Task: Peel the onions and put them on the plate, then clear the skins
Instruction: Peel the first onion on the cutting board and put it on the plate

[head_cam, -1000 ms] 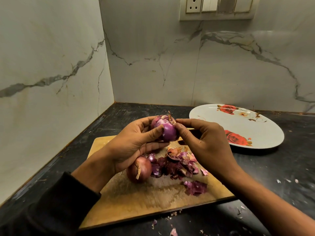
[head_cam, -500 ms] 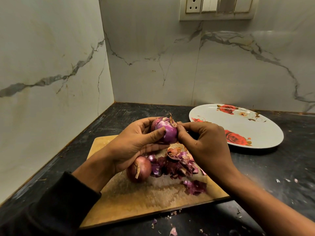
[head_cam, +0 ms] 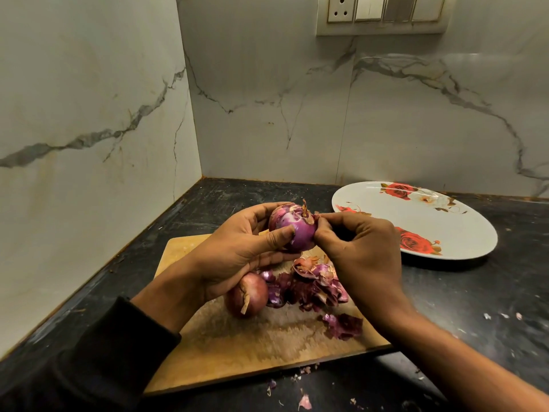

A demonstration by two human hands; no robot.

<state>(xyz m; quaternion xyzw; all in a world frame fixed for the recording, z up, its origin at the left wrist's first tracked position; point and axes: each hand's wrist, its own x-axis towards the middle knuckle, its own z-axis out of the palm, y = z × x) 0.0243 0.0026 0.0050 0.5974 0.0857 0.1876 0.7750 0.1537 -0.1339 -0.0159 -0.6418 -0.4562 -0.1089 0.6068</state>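
Observation:
My left hand (head_cam: pixel 237 248) grips a partly peeled purple onion (head_cam: pixel 292 230) above the wooden cutting board (head_cam: pixel 237 346). Dry skin still clings at its top. My right hand (head_cam: pixel 359 248) pinches a strip of that skin at the onion's right side. Below my left palm an unpeeled brown-red onion (head_cam: pixel 248 295) lies on the board. A heap of purple skins (head_cam: pixel 309 285) sits beside it, with one more piece (head_cam: pixel 344 325) nearer the board's front right. A white plate with red roses (head_cam: pixel 421 221) stands to the right and holds no onion.
The black counter (head_cam: pixel 475 307) fills a corner between two marble walls. Small skin scraps (head_cam: pixel 304 402) lie on the counter in front of the board and to its right. A switch panel (head_cam: pixel 383 13) is on the back wall.
My right hand's fingers shifted up the onion's right side to its top edge and now pinch the skin there. The left hand turned the onion slightly.

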